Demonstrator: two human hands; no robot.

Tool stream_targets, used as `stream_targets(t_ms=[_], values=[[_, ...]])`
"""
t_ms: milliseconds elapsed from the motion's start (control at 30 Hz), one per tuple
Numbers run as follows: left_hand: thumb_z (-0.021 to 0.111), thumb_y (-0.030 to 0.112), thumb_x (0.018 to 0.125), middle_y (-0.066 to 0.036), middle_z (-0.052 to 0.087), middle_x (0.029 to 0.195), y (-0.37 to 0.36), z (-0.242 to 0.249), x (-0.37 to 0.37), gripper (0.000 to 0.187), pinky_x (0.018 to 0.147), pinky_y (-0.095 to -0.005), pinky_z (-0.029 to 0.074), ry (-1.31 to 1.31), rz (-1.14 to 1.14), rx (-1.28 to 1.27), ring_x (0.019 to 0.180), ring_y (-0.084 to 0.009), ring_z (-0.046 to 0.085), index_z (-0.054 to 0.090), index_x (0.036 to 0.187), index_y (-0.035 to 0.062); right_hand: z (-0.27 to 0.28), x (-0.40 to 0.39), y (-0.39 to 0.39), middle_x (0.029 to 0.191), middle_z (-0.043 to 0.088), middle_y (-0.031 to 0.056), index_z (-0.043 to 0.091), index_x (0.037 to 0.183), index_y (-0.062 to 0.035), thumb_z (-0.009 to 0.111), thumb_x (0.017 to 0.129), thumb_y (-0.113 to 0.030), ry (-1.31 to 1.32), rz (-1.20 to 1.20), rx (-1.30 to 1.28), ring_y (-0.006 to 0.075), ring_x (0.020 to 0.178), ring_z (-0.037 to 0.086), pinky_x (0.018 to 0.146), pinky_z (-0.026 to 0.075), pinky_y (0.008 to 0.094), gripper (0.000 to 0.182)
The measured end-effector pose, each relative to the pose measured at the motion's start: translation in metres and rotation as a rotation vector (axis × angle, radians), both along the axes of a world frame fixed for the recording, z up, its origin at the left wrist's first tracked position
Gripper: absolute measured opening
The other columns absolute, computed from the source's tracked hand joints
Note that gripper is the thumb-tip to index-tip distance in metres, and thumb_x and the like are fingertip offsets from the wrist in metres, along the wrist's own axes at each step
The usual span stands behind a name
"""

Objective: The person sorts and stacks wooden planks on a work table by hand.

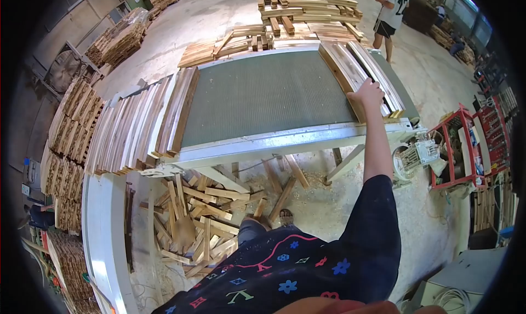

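Observation:
My right hand [368, 94] reaches to the right end of the green belt [263, 95] and grips the near part of a row of upright wooden boards [342, 67]. Its thumb lies on the left side of the boards, and its fingers curl over their top edges near a dark gap. More long boards [139, 117] stand on edge, packed side by side, at the belt's left end. My left hand does not show.
Stacked boards [307, 13] lie beyond the belt, where a person [390, 13] stands. Offcuts [213, 204] litter the floor below the metal frame [263, 144]. A red rack [460, 150] is at right, more wood stacks [74, 150] at left.

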State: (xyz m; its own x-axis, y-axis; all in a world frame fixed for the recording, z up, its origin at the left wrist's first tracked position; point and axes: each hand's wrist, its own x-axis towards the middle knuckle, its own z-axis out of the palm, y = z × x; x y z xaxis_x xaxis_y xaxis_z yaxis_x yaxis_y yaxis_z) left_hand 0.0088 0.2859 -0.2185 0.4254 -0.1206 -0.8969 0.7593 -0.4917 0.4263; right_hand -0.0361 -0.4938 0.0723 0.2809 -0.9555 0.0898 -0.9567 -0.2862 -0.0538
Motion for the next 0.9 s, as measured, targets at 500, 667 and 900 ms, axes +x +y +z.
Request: stream_targets(t_ms=[500, 667, 900], values=[[0.042, 0.061, 0.097, -0.011, 0.063, 0.08, -0.014, -0.009, 0.01, 0.061, 0.068, -0.0347, 0.044, -0.026, -0.124, 0.038, 0.078, -0.0193, 0.059, 0.065, 0.083, 0.0057, -0.003, -0.017, 0.027, 0.144, 0.038, 0.0272, 0.025, 0.152, -0.0103, 0.077, 0.065, -0.058, -0.107, -0.051, 0.164, 0.0434, 0.13, 0.042, 0.107, 0.032, 0.0557, 0.112], [0.043, 0.061, 0.097, -0.011, 0.063, 0.075, -0.048, -0.029, 0.025, 0.063, 0.066, -0.0346, 0.044, -0.186, -0.296, 0.104, 0.074, -0.0195, 0.058, 0.065, 0.078, 0.0052, -0.009, -0.023, 0.063, 0.137, 0.044, 0.0275, 0.03, 0.149, -0.0092, 0.075, 0.068, -0.052, -0.176, 0.046, 0.091, 0.0446, 0.126, 0.043, 0.106, 0.033, 0.0555, 0.102], [0.028, 0.069, 0.097, -0.011, 0.042, 0.151, -0.271, 0.098, 0.012, 0.086, 0.115, -0.0372, 0.032, 0.199, -0.443, -0.91, 0.139, -0.023, 0.04, 0.03, 0.151, 0.002, -0.006, -0.043, 0.256, 0.138, 0.041, 0.0282, 0.032, 0.15, -0.009, 0.074, 0.07, -0.048, -0.157, 0.394, 0.069, 0.0457, 0.12, 0.045, 0.103, 0.034, 0.0555, 0.099]])
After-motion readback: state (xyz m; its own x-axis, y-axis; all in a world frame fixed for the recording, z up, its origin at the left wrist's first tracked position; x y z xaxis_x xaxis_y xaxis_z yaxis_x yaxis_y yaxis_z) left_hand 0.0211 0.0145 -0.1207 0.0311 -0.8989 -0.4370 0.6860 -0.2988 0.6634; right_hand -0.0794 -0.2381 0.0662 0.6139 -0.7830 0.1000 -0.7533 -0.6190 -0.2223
